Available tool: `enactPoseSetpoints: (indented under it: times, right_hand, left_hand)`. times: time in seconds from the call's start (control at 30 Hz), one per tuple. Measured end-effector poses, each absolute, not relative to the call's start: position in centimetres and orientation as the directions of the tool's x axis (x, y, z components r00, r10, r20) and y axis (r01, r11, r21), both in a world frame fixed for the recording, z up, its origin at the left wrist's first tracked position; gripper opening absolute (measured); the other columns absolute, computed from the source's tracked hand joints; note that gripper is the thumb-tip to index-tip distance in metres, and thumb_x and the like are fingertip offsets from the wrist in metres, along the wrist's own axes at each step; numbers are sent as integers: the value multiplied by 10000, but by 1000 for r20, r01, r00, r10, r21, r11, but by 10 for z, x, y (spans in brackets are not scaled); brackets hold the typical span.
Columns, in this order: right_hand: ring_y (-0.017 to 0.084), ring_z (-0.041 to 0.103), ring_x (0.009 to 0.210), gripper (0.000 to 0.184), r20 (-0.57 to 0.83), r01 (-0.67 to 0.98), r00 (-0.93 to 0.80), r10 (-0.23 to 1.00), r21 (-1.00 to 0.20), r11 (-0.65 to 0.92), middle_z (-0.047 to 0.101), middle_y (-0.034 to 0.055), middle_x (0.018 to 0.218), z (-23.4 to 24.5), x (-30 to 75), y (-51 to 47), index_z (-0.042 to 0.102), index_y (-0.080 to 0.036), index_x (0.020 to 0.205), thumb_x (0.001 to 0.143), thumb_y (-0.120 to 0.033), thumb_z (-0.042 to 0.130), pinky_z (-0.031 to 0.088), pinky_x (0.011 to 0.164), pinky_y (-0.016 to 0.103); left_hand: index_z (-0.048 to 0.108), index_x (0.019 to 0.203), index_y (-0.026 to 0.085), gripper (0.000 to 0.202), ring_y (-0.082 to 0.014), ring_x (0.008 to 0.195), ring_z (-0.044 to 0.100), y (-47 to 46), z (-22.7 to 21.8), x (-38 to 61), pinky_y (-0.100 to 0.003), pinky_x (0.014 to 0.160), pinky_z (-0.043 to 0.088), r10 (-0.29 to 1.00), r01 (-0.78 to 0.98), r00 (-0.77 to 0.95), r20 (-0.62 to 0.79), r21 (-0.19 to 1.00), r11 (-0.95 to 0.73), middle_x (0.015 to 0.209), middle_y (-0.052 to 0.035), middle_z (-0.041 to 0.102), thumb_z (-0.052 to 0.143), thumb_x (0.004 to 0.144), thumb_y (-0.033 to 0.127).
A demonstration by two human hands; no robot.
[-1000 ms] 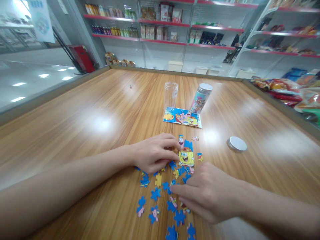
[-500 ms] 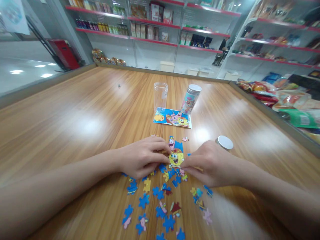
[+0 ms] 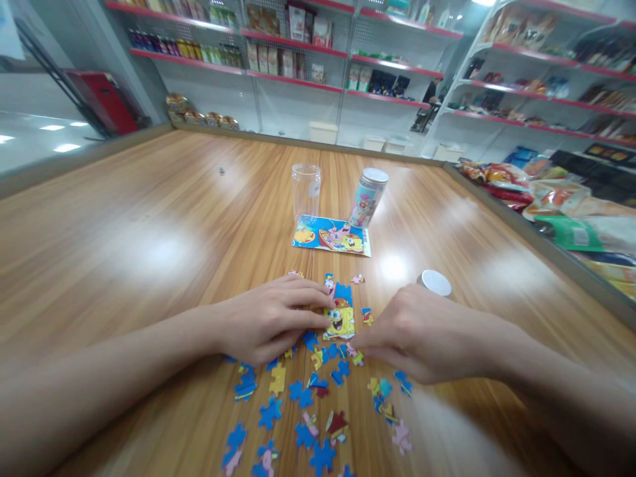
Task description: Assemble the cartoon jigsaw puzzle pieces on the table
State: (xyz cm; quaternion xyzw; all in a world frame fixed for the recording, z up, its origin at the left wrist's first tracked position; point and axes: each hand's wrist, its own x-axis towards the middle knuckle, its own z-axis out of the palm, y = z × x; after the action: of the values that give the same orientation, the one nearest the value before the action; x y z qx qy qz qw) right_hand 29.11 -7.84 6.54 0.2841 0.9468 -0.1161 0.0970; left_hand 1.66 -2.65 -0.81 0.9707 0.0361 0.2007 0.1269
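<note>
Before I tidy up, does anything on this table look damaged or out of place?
No damage stands out. One mild oddity: a tiny object sits alone towards the far left of the table, apart from the puzzle pieces and clear jar; it's too small to identify.

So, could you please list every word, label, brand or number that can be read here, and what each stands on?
No text is readable.
Canister: print too blurred.
Clear jar: pale sticker too blurred.
Picture card: marks at its right edge too small.
Green packet: white label too blurred.
Shelf packages: too small and blurred.
Puzzle pieces: no legible words.
</note>
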Motion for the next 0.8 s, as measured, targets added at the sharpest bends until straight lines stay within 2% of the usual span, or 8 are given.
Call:
enactPoseSetpoints:
  times: [0.13,0.27,0.43,0.57,0.8]
  right_hand:
    - [132,541,568,317,-292,733,-656,696,-27,679,665,62,629,75,303,-70,705,-180,710,937,-278,506,262,575,279]
    - [155,609,643,323,-287,803,-563,775,31,595,705,83,696,74,307,-63,759,-186,767,951,-272,508,304,603,272]
    - [150,612,637,317,-237,790,-590,772,25,612,721,71,711,66,301,-62,759,-194,778,968,-306,531,282,600,281]
    - [149,607,621,298,-241,783,-595,767,41,620,727,62,713,62,295,-63,762,-207,789,952,-380,583,215,558,285]
    - [144,594,593,262,-258,791,-564,785,105,603,721,57,691,60,290,-64,770,-200,776,929,-357,626,148,531,289]
  left_hand:
    - [587,1290,154,438,-310,1305,518,-27,-9,17,-524,1064,455,133,25,915,381,276,-961,1347,-168,595,527,862,84]
    - [587,1289,163,436,-310,1315,511,-27,-10,16,-519,1068,457,150,37,917,369,295,-955,1357,-166,587,541,862,85]
    - [601,1273,175,429,-311,1291,536,-27,-10,16,-515,1066,468,156,47,916,369,290,-956,1335,-163,601,560,855,87]
    - [613,1246,177,402,-305,1273,552,-28,-9,17,-502,1059,479,169,52,912,373,303,-952,1311,-157,616,565,858,85]
    - [603,1267,178,413,-302,1283,536,-27,-9,16,-516,1065,462,171,60,921,351,304,-951,1348,-156,594,549,868,89]
